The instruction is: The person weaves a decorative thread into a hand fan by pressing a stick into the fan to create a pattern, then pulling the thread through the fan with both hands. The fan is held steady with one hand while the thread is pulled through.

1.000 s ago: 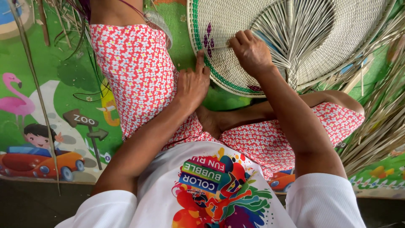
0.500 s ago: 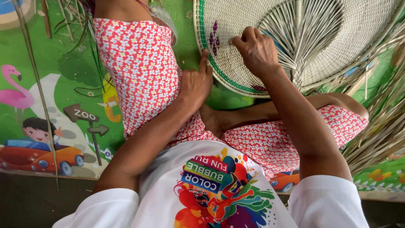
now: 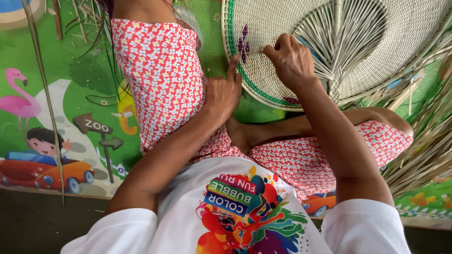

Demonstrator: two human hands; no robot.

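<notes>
A round woven straw mat [image 3: 386, 70] with a green ring and a small purple motif lies on the floor ahead of me, loose straw spokes fanning from its middle. My right hand [image 3: 292, 61] rests on the weave, fingers pinched on a thin straw strand near the purple motif. My left hand [image 3: 223, 91] presses the mat's left rim, its index finger raised against the green edge. I sit cross-legged in red flowered trousers [image 3: 162, 80] and a white printed shirt [image 3: 235, 207].
A colourful child's play mat [image 3: 70, 117] with a flamingo and a car covers the floor. Loose dry straw strips [image 3: 423, 150] pile at the right. A long straw [image 3: 44, 94] lies at the left. My bare foot [image 3: 240, 134] sits under the woven mat's edge.
The view has shifted slightly, so the woven mat sits a little further right. My right hand has moved down along the weave, still pinching the strand. The left hand stays at the rim.
</notes>
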